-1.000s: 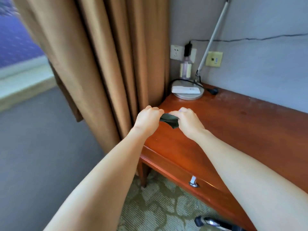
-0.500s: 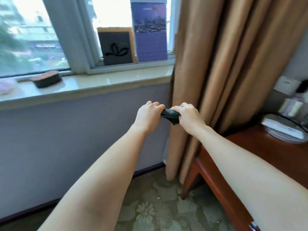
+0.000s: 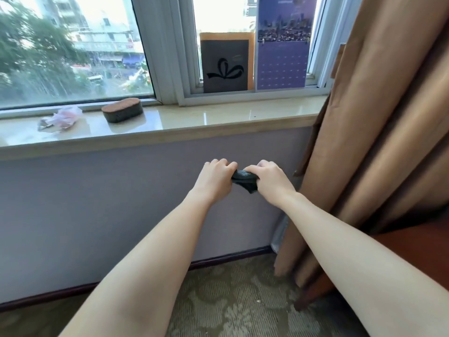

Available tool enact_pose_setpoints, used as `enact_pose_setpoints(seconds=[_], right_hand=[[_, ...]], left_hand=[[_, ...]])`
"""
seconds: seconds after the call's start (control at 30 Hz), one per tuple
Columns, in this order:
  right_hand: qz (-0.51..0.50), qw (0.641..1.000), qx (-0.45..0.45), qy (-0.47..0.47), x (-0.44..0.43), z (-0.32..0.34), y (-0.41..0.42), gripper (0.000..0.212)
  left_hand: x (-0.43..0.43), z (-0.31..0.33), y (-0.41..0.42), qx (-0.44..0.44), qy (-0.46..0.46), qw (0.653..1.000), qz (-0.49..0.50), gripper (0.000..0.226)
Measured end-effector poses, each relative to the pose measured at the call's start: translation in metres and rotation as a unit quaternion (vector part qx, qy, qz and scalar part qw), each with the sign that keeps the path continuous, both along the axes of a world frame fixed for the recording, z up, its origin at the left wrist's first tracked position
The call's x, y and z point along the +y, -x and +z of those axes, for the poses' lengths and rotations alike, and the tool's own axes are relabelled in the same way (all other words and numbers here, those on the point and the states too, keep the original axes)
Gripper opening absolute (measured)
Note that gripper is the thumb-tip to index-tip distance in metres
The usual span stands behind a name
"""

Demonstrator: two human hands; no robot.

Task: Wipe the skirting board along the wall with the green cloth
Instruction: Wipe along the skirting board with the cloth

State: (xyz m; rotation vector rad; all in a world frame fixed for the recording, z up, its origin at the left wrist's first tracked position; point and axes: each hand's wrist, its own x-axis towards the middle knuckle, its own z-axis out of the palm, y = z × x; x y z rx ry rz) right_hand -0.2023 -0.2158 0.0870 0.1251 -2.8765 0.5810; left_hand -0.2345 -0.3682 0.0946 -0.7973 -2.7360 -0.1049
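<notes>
The green cloth [image 3: 243, 180] is very dark, almost black-green, and bunched into a short twisted wad; one loose corner hangs below it on the right side. It is held in the air in front of the pale wall [image 3: 97, 215] under the window sill [image 3: 218, 122], well above the skirting board [image 3: 228, 257], which runs as a dark red-brown strip where the wall meets the patterned carpet [image 3: 230, 300]. Cloth and skirting board are apart.

A second ago the cloth was held over the red wooden bench [image 3: 418, 244] beside the curtain [image 3: 376, 142]. Half a second ago the view had swung to the window wall, with the bench top and what stands on it at the right edge. Now only a corner of the bench shows at lower right, the curtain fills the right side, and more of the window is in view. The hold on the cloth has not changed across the three moments.

The left grip [image 3: 216, 181] and the right grip [image 3: 271, 181] are both closed round the cloth, one at each end, fingers curled down over it and backs of the hands up. They sit close together, with only a short stretch of cloth between them. Both bare forearms reach straight forward towards the wall.

On the sill lie an oval brush [image 3: 122, 110] with a brown top and a crumpled wrapper [image 3: 60, 117]; a dark card with a bow [image 3: 226, 66] and a purple calendar [image 3: 283, 45] lean against the glass.
</notes>
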Motion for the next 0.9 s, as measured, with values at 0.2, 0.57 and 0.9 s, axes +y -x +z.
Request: enact_pose_setpoints(seconds=[0.2,0.57,0.9], right_hand=[[0.015,0.998,-0.036,0.042,0.003,-0.026,0.023,0.045],[0.074,0.994,-0.079,0.022,0.024,-0.151,0.062,0.033],[0.083,0.991,-0.104,-0.033,0.025,-0.373,0.076,0.035]], left_hand=[[-0.004,-0.033,0.011,-0.033,-0.039,0.999,-0.005,0.017],[0.021,-0.172,0.039,-0.058,0.004,0.997,0.041,0.023],[0.022,-0.381,0.059,-0.159,-0.007,0.987,0.02,0.027]])
